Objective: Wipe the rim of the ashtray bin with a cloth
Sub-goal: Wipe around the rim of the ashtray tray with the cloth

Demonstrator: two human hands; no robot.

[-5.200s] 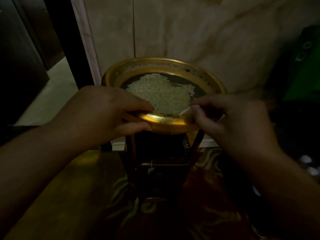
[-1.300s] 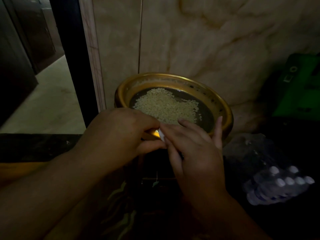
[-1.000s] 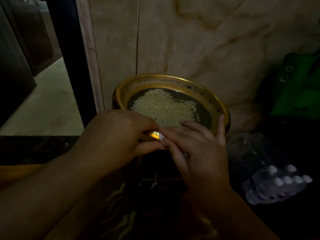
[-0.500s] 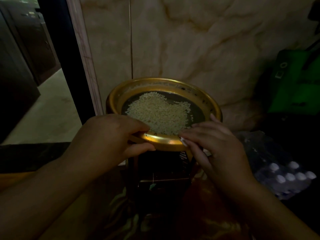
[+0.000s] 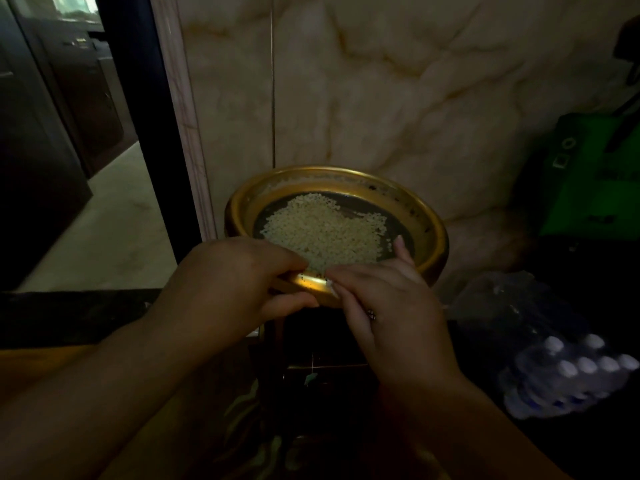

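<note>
The ashtray bin has a round gold rim (image 5: 434,233) around a dark tray filled with pale gravel (image 5: 325,230), on a dark square body (image 5: 322,344). My left hand (image 5: 235,282) grips the near edge of the rim, thumb on top and fingers under. My right hand (image 5: 384,306) lies flat over the near rim just to the right of it, fingers pressed down. A small white bit of cloth (image 5: 333,288) shows at its fingertips; the rest is hidden under the hand.
A marble wall (image 5: 381,98) stands right behind the bin. A shrink-wrapped pack of water bottles (image 5: 568,372) lies on the floor at the right, below a green box (image 5: 595,174). A dark door frame (image 5: 138,98) and an open corridor are at the left.
My right hand has slid left along the near rim from its spot half a second ago, back beside my left hand. The left hand keeps its grip.
</note>
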